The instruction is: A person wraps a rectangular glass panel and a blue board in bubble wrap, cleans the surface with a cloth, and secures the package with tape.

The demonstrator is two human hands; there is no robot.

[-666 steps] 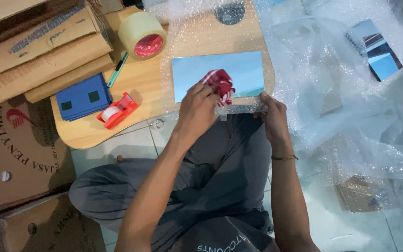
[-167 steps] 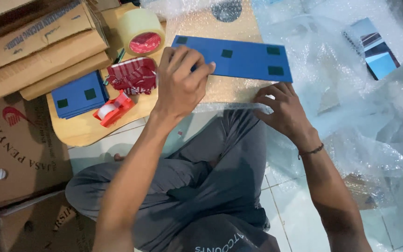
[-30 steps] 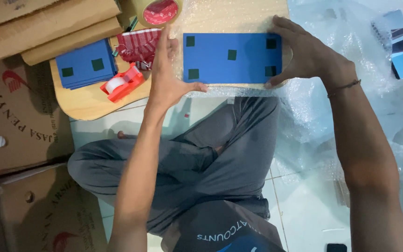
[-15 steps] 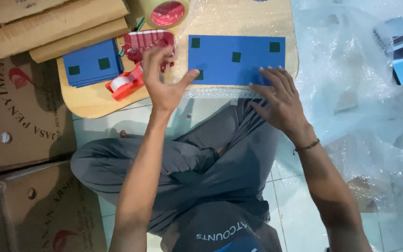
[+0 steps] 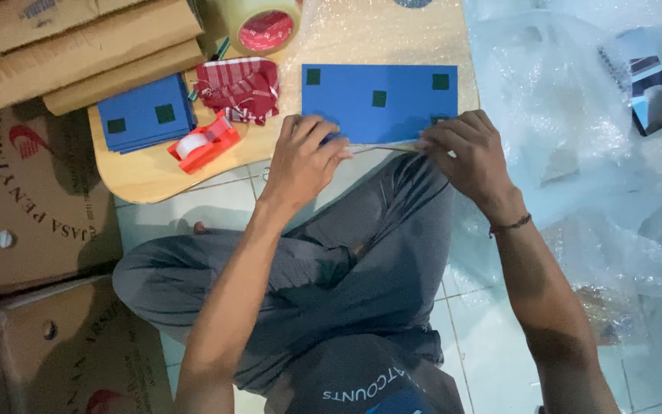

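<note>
I see both hands pinching blue panel (image 5: 377,103) near edge: left hand (image 5: 304,157) seven o'clock, right hand (image 5: 469,153) five o'clock; both grips closed on it.

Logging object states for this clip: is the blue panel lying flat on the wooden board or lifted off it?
Flat. The blue panel lies on the wooden board, dark squares up; left hand and right hand pinch its near edge.

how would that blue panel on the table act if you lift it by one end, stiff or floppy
Probably stiff: the blue panel lies dead flat with straight edges, and both the left hand and right hand pinch its near edge without bending it. It looks thin, so likely light for its size. On the bubble wrap beneath it, it may slide when pushed.
</note>
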